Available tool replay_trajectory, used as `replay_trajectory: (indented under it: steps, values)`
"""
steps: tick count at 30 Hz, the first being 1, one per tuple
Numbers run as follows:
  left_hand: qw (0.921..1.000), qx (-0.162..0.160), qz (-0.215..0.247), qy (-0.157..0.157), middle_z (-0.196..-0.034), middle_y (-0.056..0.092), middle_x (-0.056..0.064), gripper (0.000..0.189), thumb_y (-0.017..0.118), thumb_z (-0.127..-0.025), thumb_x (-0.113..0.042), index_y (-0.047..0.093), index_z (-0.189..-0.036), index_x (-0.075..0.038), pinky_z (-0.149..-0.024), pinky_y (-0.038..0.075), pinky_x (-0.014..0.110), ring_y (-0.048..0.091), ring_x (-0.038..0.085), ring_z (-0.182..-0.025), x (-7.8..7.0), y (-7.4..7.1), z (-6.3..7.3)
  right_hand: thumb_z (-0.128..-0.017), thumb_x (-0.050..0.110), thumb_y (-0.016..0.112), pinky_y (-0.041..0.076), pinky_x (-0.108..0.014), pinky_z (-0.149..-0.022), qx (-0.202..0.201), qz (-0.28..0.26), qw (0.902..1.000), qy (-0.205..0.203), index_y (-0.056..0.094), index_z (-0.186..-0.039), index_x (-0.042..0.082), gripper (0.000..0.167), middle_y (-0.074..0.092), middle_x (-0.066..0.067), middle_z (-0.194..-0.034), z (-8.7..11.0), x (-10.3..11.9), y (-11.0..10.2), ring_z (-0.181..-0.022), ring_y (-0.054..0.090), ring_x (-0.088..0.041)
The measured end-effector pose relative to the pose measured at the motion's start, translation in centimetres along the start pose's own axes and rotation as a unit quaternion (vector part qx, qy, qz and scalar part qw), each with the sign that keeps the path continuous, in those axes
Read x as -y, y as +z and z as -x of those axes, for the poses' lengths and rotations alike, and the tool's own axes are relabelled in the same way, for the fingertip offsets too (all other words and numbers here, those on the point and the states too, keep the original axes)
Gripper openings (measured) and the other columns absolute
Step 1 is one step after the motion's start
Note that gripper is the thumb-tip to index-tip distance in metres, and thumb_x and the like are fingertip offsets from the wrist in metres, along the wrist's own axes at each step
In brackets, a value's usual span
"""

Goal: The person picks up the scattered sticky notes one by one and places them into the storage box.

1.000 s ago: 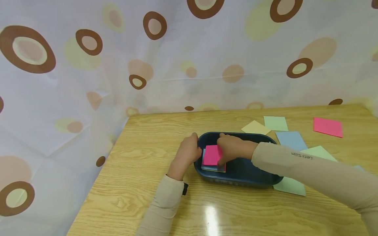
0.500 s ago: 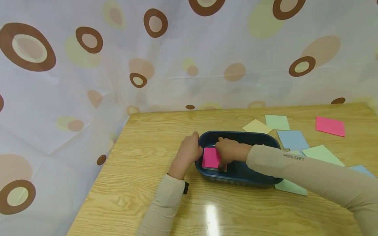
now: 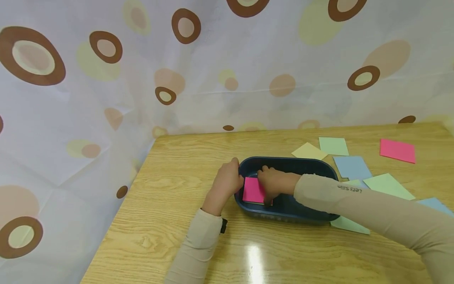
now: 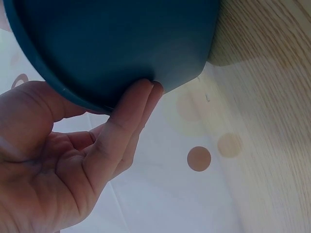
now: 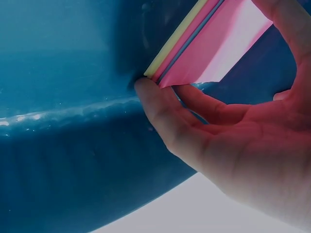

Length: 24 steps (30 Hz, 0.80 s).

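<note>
A dark blue oblong plastic basket (image 3: 294, 204) stands on the wooden table. My left hand (image 3: 227, 183) grips its left end; in the left wrist view, the thumb and fingers pinch the basket wall (image 4: 146, 39) at the rim. Inside, at the left end, lies a squared stack of sticky notes (image 3: 252, 190) with bright pink on top. My right hand (image 3: 278, 183) reaches into the basket and holds the stack by its edges, thumb on the near side and fingers on the far side. Yellow, pink and blue layers show along the stack's edge (image 5: 187, 41) in the right wrist view.
Loose paper notes lie right of the basket: a yellow one (image 3: 309, 151), a pale green one (image 3: 333, 146), a blue one (image 3: 352, 167), a pink one (image 3: 397, 150) and several more, some partly under the right sleeve (image 3: 340, 195). A patterned curtain (image 3: 227, 79) hangs behind the table.
The pink top note has been lined up with the blue and other notes beneath it, so the stack is now square. The right hand shifted slightly left and down; the left hand stayed at the rim.
</note>
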<state>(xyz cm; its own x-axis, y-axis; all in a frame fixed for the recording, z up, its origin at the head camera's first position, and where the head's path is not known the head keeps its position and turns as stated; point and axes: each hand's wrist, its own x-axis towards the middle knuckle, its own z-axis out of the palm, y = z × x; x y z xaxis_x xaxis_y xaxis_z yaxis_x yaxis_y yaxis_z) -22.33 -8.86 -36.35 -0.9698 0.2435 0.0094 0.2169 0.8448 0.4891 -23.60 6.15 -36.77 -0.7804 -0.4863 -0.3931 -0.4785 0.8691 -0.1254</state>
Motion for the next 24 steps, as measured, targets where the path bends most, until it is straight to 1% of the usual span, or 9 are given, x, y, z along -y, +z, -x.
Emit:
replay_trajectory:
  steps: [5,10,12,14,15,18,21,22,24]
  values:
    - [1.0000,-0.001,-0.001,-0.002,-0.087,0.063,0.021,0.022,0.061,-0.086,0.002,0.053,-0.105,0.007,-0.051,0.046,0.029,0.057,0.022,-0.065,-0.1,0.0,0.0,-0.063,0.028,0.089,0.046,-0.046,-0.091,0.005,0.005,1.0000,-0.001,0.050,-0.122,-0.008,0.080,0.050,-0.021,-0.108,-0.1,0.1,0.0,-0.097,0.051,-0.034]
    - [1.0000,0.001,0.000,-0.002,-0.085,0.063,0.020,0.020,0.061,-0.086,0.002,0.053,-0.104,0.006,-0.052,0.047,0.029,0.057,0.021,-0.065,-0.1,0.1,0.0,-0.062,0.028,0.090,0.046,-0.048,-0.089,0.022,-0.001,0.9997,0.014,0.047,-0.122,-0.008,0.082,0.049,-0.024,-0.108,0.1,0.1,-0.2,-0.097,0.050,-0.035]
    - [1.0000,0.001,-0.001,-0.002,-0.085,0.062,0.020,0.020,0.061,-0.086,0.002,0.053,-0.104,0.006,-0.052,0.047,0.029,0.057,0.022,-0.066,-0.1,0.1,0.0,-0.065,0.029,0.088,0.047,-0.047,-0.089,0.033,-0.010,0.9992,0.020,0.045,-0.124,-0.009,0.083,0.051,-0.024,-0.109,0.3,-0.2,-0.6,-0.098,0.052,-0.035]
    - [1.0000,0.001,0.000,-0.003,-0.085,0.062,0.020,0.020,0.061,-0.086,0.002,0.053,-0.104,0.006,-0.052,0.047,0.029,0.057,0.022,-0.066,-0.1,0.1,0.0,-0.072,0.030,0.084,0.049,-0.044,-0.088,0.041,-0.029,0.9986,0.019,0.043,-0.126,-0.012,0.079,0.053,-0.022,-0.108,0.6,-0.6,-1.2,-0.096,0.055,-0.030]
    - [1.0000,0.001,0.000,-0.003,-0.085,0.062,0.020,0.020,0.060,-0.086,0.002,0.053,-0.104,0.006,-0.052,0.047,0.029,0.057,0.022,-0.066,-0.2,0.1,0.0,-0.077,0.029,0.080,0.049,-0.042,-0.084,0.046,-0.045,0.9978,0.019,0.043,-0.127,-0.013,0.075,0.053,-0.021,-0.107,0.8,-0.9,-1.5,-0.092,0.056,-0.027]
    - [1.0000,0.003,0.004,-0.005,-0.085,0.062,0.020,0.021,0.060,-0.086,0.002,0.053,-0.105,0.006,-0.052,0.046,0.028,0.056,0.022,-0.065,-0.2,0.1,0.0,-0.090,0.020,0.064,0.050,-0.034,-0.071,0.063,-0.098,0.9929,0.024,0.050,-0.116,-0.012,0.043,0.056,-0.014,-0.091,1.5,-1.5,-2.2,-0.072,0.057,-0.020]
    - [1.0000,0.003,0.004,-0.006,-0.083,0.061,0.019,0.020,0.060,-0.086,0.002,0.053,-0.104,0.006,-0.051,0.045,0.028,0.055,0.021,-0.064,-0.2,0.0,0.0,-0.093,0.009,0.054,0.050,-0.030,-0.062,0.079,-0.151,0.9850,0.030,0.055,-0.098,-0.004,0.014,0.051,-0.008,-0.078,2.2,-2.0,-2.4,-0.061,0.055,-0.017]
    - [1.0000,0.003,0.003,-0.006,-0.082,0.061,0.019,0.020,0.060,-0.086,0.002,0.052,-0.104,0.006,-0.051,0.045,0.028,0.055,0.022,-0.064,-0.2,0.0,0.0,-0.092,0.007,0.052,0.051,-0.029,-0.061,0.081,-0.162,0.9830,0.028,0.055,-0.092,-0.002,0.009,0.050,-0.006,-0.075,2.4,-2.0,-2.3,-0.060,0.056,-0.017]
    - [1.0000,-0.002,-0.002,-0.006,-0.082,0.061,0.019,0.019,0.060,-0.086,0.002,0.053,-0.103,0.005,-0.051,0.044,0.029,0.055,0.022,-0.064,-0.1,0.1,0.0,-0.091,0.004,0.051,0.050,-0.027,-0.059,0.079,-0.181,0.9802,0.017,0.055,-0.087,0.000,0.007,0.050,-0.005,-0.074,2.7,-2.0,-2.2,-0.061,0.056,-0.016]
